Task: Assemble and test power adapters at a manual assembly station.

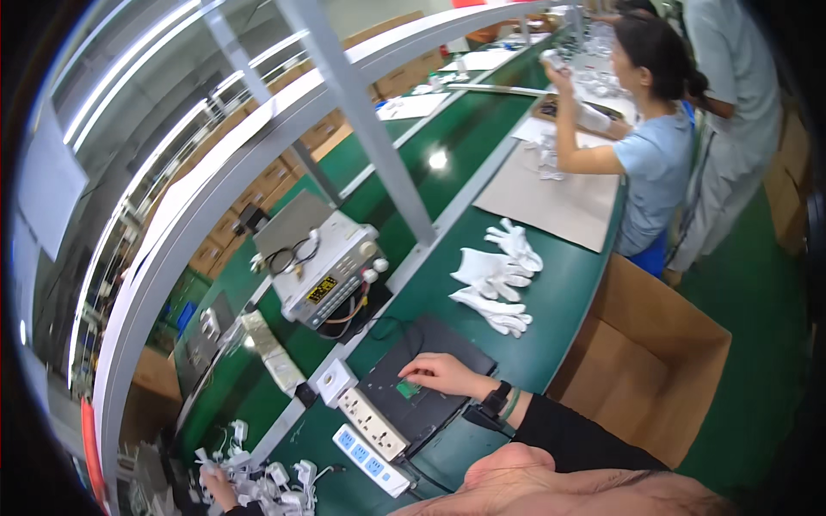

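Note:
At the lower left, my left hand (pixel 221 487) is closed around a white power adapter (pixel 205 464) at the edge of a pile of white corded adapters (pixel 280 486). My right hand (pixel 449 377) rests over a flat black board (pixel 439 344), its fingers loosely bent and slightly apart, holding nothing that I can see. Just below its fingertips lies a small green plate (pixel 408 390). Beside the board are a beige power strip (pixel 372 423), a white power strip with blue sockets (pixel 370 460) and a white socket box (pixel 335 381).
Ahead stands a bench instrument (pixel 327 275) with a lit display and cables. White gloves (pixel 495 279) lie on the green table (pixel 551 348). An open cardboard box (pixel 654 344) stands at the right. Further off, a co-worker (pixel 650 146) sits by a cardboard sheet (pixel 551 193). A metal post (pixel 366 120) rises ahead.

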Available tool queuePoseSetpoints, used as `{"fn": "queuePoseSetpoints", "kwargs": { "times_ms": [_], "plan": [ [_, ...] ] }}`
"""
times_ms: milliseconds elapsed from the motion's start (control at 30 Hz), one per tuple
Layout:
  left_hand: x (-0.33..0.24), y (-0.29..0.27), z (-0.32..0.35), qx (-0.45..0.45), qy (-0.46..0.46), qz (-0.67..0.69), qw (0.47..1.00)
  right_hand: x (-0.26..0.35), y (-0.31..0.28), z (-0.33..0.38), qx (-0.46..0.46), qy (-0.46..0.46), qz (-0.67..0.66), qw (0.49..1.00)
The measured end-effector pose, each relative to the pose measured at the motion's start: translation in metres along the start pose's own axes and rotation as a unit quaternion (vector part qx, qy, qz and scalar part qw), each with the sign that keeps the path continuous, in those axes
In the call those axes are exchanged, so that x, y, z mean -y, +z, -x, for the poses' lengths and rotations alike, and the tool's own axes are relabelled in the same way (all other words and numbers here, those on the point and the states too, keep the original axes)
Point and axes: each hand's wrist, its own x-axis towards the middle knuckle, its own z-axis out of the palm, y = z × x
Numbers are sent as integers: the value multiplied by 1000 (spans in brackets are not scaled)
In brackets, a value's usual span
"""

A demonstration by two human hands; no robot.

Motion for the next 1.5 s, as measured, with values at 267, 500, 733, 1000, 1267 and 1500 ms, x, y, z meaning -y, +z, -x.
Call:
{"fn": "queuePoseSetpoints", "kwargs": {
  "times_ms": [267,500,733,1000,1267,1500],
  "plan": [
    [-103,23,87,275,48,-126,952,-4,1,0,-1,-1,18,1000],
    [-196,23,122,306,124,-247,911,3,-1,3,-11,36,3,999],
    [-283,17,98,282,138,19,949,42,19,-19,47,107,-178,977],
    [-364,145,141,381,112,578,713,-4,97,-25,263,202,-418,846],
    [-387,127,139,451,-86,600,655,-1,101,-21,208,168,-304,914],
    [-379,135,127,395,30,623,675,4,102,-20,210,147,-235,938]
  ]
}}
